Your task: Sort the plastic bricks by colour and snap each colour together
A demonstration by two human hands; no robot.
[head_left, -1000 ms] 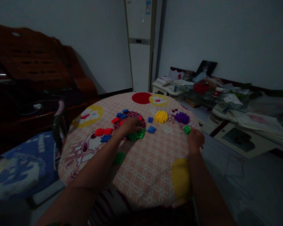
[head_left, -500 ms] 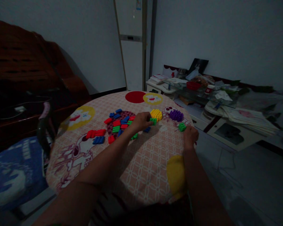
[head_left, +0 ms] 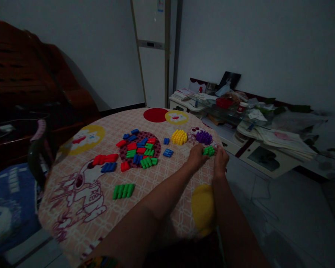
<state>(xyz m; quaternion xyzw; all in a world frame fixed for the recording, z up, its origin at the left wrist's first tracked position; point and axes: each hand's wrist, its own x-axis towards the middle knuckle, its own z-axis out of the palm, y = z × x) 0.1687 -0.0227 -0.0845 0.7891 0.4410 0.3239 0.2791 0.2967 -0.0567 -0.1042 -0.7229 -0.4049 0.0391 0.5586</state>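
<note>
My left hand [head_left: 197, 158] and my right hand [head_left: 221, 160] meet at the right side of the round table. Between their fingers is a small cluster of green building blocks [head_left: 209, 150], gripped from both sides. Just beyond it sits a knobbly purple block cluster [head_left: 203, 137], and left of that a yellow block cluster [head_left: 179, 137]. Two blue block pieces [head_left: 168, 152] lie left of my hands. Loose red, blue and green blocks [head_left: 141, 150] spread over the dark red circle on the cloth. A longer green block piece [head_left: 123, 191] lies nearer to me.
A patterned cloth [head_left: 167, 201] covers the table. On the left stand a chair with a blue cushion [head_left: 12, 208] and a wooden bench [head_left: 30, 70]. A cluttered low cabinet [head_left: 257, 130] runs along the right wall. A tall white appliance [head_left: 153, 70] stands behind.
My left hand has moved right from beside the yellow cluster, bringing a green block to the green cluster at my right hand. The view has shifted slightly.
</note>
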